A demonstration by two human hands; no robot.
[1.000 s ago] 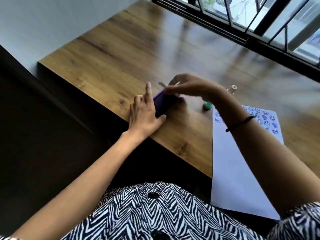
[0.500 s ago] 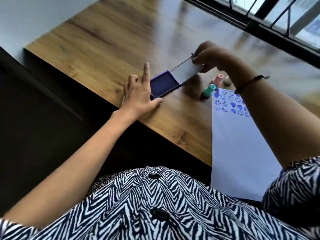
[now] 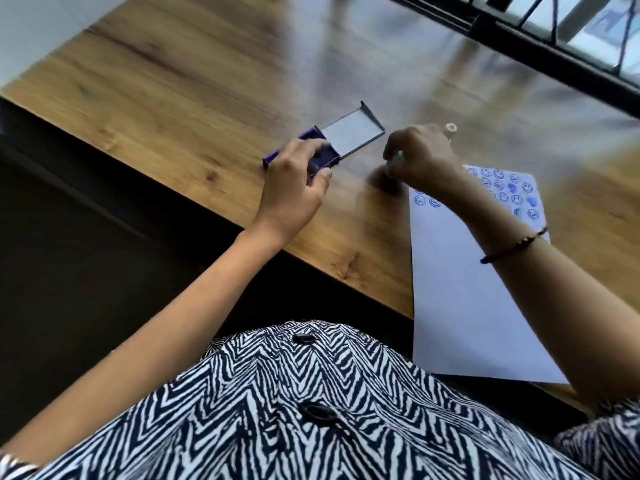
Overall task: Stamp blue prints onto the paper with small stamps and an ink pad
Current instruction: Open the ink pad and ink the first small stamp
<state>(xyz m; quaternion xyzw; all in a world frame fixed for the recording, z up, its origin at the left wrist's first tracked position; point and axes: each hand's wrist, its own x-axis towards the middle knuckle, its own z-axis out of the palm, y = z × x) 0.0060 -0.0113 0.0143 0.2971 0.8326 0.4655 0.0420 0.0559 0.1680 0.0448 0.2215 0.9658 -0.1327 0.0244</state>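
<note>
A purple ink pad (image 3: 320, 157) lies on the wooden table (image 3: 194, 84) with its lid (image 3: 353, 133) folded flat open behind it. My left hand (image 3: 294, 185) grips the pad's near side, thumb on its right edge. My right hand (image 3: 422, 157) is closed around a green stamp (image 3: 393, 164) just right of the pad, the stamp touching or close to the table. White paper (image 3: 460, 289) with several blue smiley and heart prints near its top (image 3: 512, 192) lies under my right forearm. A beige stamp top (image 3: 451, 127) pokes out behind my right hand.
The table's near edge (image 3: 242, 223) runs diagonally, and the paper overhangs it toward my lap. A dark window frame (image 3: 554, 53) borders the far side of the table. A black bracelet (image 3: 512, 247) circles my right wrist.
My right hand let go of the lid, now lying flat open, and came down onto the green stamp. My left hand shifted from beside the pad to gripping it.
</note>
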